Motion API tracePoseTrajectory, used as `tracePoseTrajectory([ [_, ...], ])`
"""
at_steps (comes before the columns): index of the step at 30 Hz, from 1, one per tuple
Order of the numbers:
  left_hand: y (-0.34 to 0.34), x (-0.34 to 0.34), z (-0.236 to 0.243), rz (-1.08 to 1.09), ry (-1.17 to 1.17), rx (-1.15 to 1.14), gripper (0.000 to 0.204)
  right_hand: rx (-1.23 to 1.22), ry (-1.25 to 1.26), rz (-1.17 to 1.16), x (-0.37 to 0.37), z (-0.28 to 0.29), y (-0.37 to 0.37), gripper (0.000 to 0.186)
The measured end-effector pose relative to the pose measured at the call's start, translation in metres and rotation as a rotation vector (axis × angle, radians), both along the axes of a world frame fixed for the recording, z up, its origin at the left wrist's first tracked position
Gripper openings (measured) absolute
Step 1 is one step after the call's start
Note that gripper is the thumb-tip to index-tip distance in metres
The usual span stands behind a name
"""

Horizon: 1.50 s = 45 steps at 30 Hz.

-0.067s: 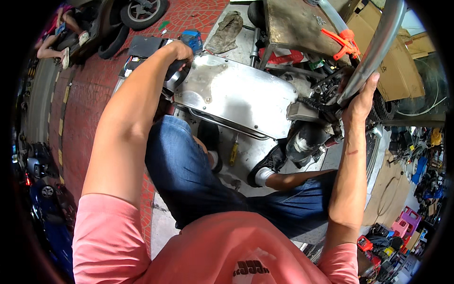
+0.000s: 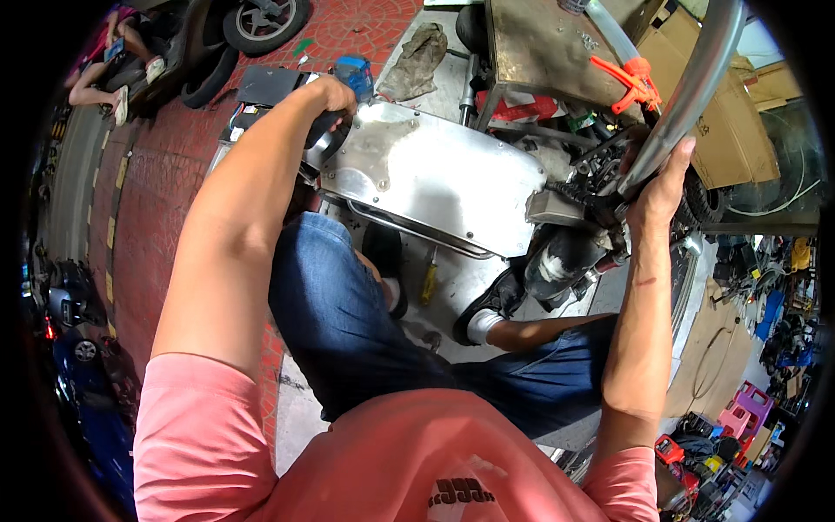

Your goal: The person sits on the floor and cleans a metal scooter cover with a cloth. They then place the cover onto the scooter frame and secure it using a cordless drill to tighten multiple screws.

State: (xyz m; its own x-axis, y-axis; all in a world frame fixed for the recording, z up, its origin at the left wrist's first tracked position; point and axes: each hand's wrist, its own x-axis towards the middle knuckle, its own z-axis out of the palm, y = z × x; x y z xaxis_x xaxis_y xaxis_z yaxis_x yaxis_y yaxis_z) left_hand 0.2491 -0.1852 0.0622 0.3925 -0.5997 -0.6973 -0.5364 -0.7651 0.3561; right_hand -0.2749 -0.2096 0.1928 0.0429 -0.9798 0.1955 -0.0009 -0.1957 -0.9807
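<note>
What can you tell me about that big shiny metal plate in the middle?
The plate looks like bare, scuffed sheet metal, roughly rectangular with rounded corners and small fasteners along its edge. It lies tilted above the person's knees, on the machine. The left hand grips a dark part at its left end; the right hand holds a grey tube beyond its right end.

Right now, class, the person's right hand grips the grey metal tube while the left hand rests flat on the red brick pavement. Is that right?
Not quite. The right hand does grip the grey metal tube, but the left hand is not on the red brick pavement. It clasps a dark part at the end of the shiny metal cover, as the head view shows.
</note>
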Motion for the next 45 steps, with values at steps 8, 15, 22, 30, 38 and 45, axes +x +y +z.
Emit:
tracePoseTrajectory([
  [8,0.001,-0.010,0.013,-0.022,0.018,-0.001,0.022,0.006,-0.025,-0.046,0.003,0.000,0.001,0.083],
  [15,0.010,-0.009,0.011,0.042,-0.003,-0.064,0.021,-0.017,-0.024,-0.038,0.007,0.000,0.002,0.079],
  [22,0.009,-0.019,0.022,0.034,-0.011,-0.078,0.020,-0.011,-0.001,-0.055,0.005,0.000,0.003,0.081],
  [30,0.003,-0.008,0.011,0.005,0.021,-0.035,0.020,-0.008,-0.006,-0.009,0.001,-0.004,-0.001,0.085],
  [38,0.003,-0.011,0.008,0.056,0.031,-0.039,0.017,-0.031,-0.023,-0.069,0.009,0.001,0.005,0.086],
  [45,0.008,-0.016,0.018,0.058,0.018,-0.087,0.016,-0.029,-0.001,-0.077,0.005,-0.003,0.001,0.086],
])
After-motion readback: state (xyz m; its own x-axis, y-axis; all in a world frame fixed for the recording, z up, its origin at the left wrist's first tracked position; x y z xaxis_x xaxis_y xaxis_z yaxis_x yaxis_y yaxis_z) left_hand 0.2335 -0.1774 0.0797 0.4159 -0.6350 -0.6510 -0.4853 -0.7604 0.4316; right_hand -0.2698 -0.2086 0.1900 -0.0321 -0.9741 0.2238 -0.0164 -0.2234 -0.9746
